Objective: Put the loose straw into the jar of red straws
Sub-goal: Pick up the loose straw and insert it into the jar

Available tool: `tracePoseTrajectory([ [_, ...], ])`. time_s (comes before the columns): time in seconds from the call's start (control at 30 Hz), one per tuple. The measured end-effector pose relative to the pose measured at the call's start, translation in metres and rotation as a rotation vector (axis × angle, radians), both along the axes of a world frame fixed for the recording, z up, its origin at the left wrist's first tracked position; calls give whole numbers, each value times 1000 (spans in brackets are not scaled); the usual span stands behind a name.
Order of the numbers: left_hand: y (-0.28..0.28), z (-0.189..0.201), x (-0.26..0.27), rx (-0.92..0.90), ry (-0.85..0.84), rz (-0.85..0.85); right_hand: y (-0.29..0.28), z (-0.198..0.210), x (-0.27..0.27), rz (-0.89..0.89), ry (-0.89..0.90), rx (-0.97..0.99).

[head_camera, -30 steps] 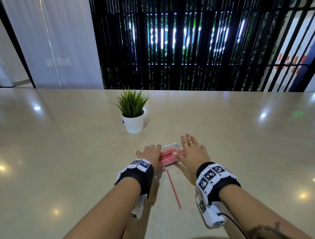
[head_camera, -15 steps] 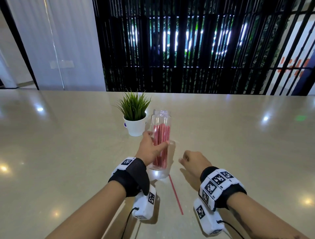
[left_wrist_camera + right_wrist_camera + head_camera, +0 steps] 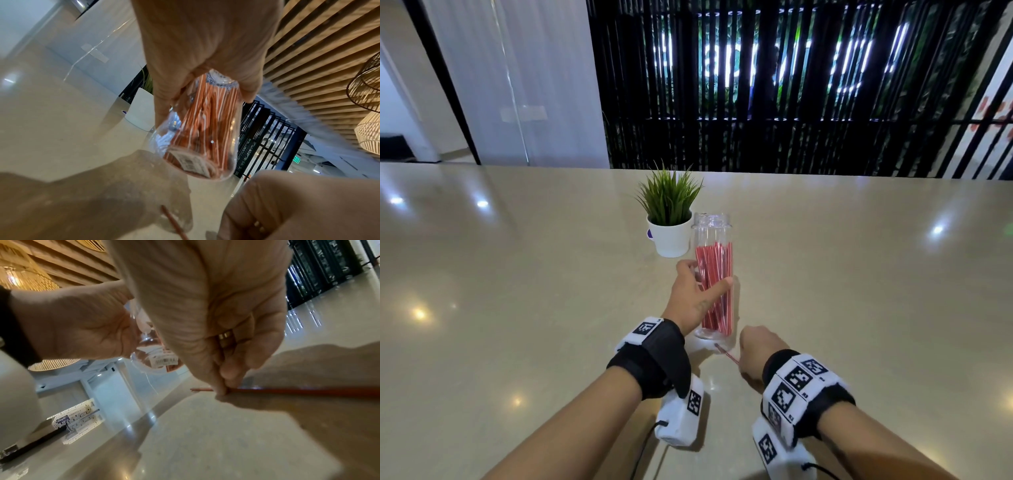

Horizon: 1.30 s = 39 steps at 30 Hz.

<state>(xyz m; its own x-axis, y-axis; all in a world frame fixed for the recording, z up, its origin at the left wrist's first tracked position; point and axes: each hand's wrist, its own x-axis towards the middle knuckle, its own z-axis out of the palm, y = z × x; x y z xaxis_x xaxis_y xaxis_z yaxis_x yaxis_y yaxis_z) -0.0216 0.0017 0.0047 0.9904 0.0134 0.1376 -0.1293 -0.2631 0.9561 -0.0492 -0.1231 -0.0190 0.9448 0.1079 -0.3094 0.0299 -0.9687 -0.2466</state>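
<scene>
The left hand (image 3: 693, 296) grips the jar (image 3: 714, 274) upright, mouth open. The right hand (image 3: 758, 349) pinches the loose straw (image 3: 298, 391) lying flat on the table (image 3: 517, 291) just below the jar's base, its long axis pointing towards the base.

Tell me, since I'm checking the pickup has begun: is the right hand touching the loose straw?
Touching. The right wrist view shows the right hand with its fingertips pinching the loose straw against the table.
</scene>
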Motion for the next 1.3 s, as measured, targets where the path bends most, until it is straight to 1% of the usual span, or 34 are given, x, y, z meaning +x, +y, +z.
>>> tracePoseTrajectory([
  [0.2, 3, -5, 3, -7, 8, 5, -5, -6, 8, -36, 126, 57],
  [0.3, 3, -5, 3, -7, 6, 13, -16, 5, 12, -70, 88, 66],
  [0.37, 4, -6, 3, -4, 0, 19, -29, 21, 23, -110, -8, 101],
  [0.4, 4, -6, 3, -1, -2, 21, -36, 30, 32, -149, -97, 155],
  [0.43, 4, -6, 4, 2, -2, 21, -44, 40, 41, -203, -201, 248],
  [0.5, 3, -8, 4, 10, 2, 19, -55, 62, 55, -327, -442, 537],
  [0.57, 2, -11, 5, 14, 3, 13, -59, 85, 63, -366, -630, 835],
  [0.6, 1, -12, 6, 16, 2, 8, -58, 96, 66, -350, -685, 945],
  [0.67, -1, -13, 6, 16, 6, -14, -51, 118, 70, -291, -753, 1096],
  [0.77, -4, -13, 6, 19, 4, -36, -38, 139, 74, -209, -803, 1192],
  [0.87, -7, -13, 4, 25, -2, -57, -26, 148, 74, -161, -790, 1207],
  [0.9, -7, -13, 4, 23, -4, -66, -23, 148, 74, -135, -780, 1167],
  [1.03, -10, -11, 4, 31, -23, -78, -19, 136, 78, -75, -721, 908],
  [1.1, -11, -10, 4, 26, -33, -78, -19, 131, 79, -71, -654, 841],
  [1.2, -12, -9, 5, 1, -49, -68, -18, 126, 75, -73, -593, 802],
  [1.3, -12, -7, 5, 3, -52, -66, -18, 126, 74, -76, -597, 810],
])
